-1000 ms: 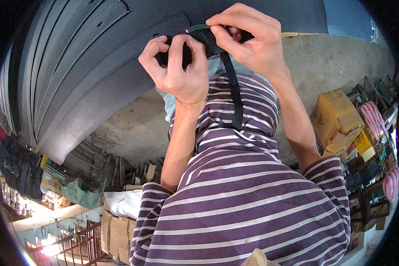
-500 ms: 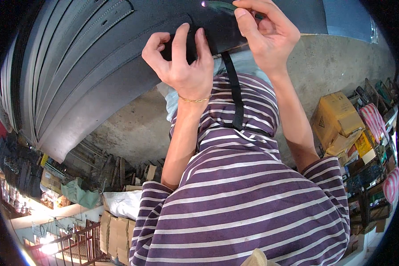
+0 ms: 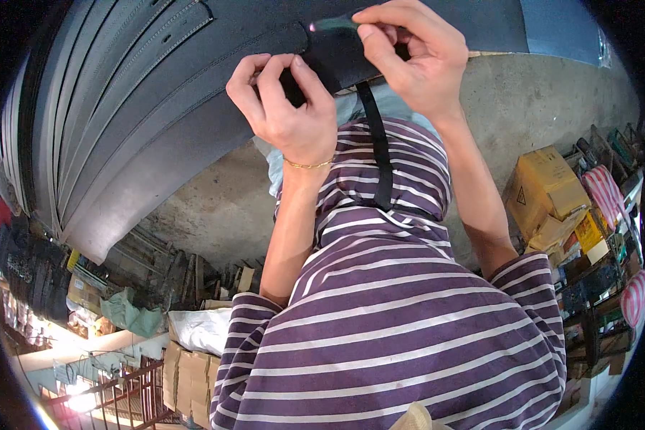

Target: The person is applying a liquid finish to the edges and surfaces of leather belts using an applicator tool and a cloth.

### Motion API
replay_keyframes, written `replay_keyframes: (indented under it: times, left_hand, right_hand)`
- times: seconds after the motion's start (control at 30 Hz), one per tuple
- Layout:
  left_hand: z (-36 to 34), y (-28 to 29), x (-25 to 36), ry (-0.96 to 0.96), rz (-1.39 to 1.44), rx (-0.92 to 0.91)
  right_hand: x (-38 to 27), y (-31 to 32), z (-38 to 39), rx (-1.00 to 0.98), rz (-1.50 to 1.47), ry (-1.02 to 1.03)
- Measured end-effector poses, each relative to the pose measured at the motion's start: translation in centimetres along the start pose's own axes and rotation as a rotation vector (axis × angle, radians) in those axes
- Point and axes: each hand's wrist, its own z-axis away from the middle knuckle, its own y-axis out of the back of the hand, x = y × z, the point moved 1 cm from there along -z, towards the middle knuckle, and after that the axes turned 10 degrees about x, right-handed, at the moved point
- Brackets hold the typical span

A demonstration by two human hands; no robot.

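My right hand pinches a slim, dark greenish stick between thumb and fingertips. The stick points left and ends in a small bright spot; motion blur hides its exact kind. Lower and to the left, my left hand has its fingers curled, with the thumb and forefinger tips close together. Whatever lies between those tips, if anything, is too dark to make out. They are just below the rounded end of a black stitched strap, which lies on a dark sheet-covered work surface.
Several more stitched black straps fan out on the left. A concrete floor shows beyond the surface's edge. On the right stand a cardboard box and pink-striped bundles. Folded cartons and a metal railing are at lower left.
My right hand has moved left and slightly down with the stick, bringing its bright tip nearer the strap's end. My left hand has drawn slightly down, its fingers closing together.
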Motion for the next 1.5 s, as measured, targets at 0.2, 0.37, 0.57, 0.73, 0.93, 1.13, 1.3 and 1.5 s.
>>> replay_keyframes:
  times: [0.2,0.37,0.57,0.73,0.93,1.13,1.3,1.5]
  left_hand:
    - [-0.4,0.9,-0.5,0.002,0.082,-0.016]
    - [-0.1,0.8,-0.7,0.088,0.113,-0.045]
    - [-0.2,0.7,-0.7,0.018,0.097,-0.028]
    - [-0.3,0.6,-0.7,0.032,0.106,-0.023]
    - [-0.2,0.5,-0.6,0.066,0.131,-0.024]
    - [0.0,0.5,-0.6,0.074,0.131,-0.032]
    - [0.0,0.6,-0.6,0.078,0.139,-0.027]
    - [0.0,0.4,-1.2,0.030,0.119,-0.019]
  right_hand:
    - [-0.5,-0.2,-0.1,-0.080,0.094,0.113]
    - [-0.6,-0.3,-0.1,-0.109,0.126,0.098]
    - [-0.4,-0.3,0.0,-0.124,0.134,0.118]
    - [-0.1,-0.2,-0.1,-0.113,0.105,0.102]
    - [0.1,-0.4,0.0,-0.122,0.100,0.134]
    - [0.5,-0.3,0.2,-0.111,0.089,0.120]
    - [0.5,-0.3,0.2,-0.126,0.094,0.174]
    - [0.8,-0.5,0.2,-0.119,0.080,0.102]
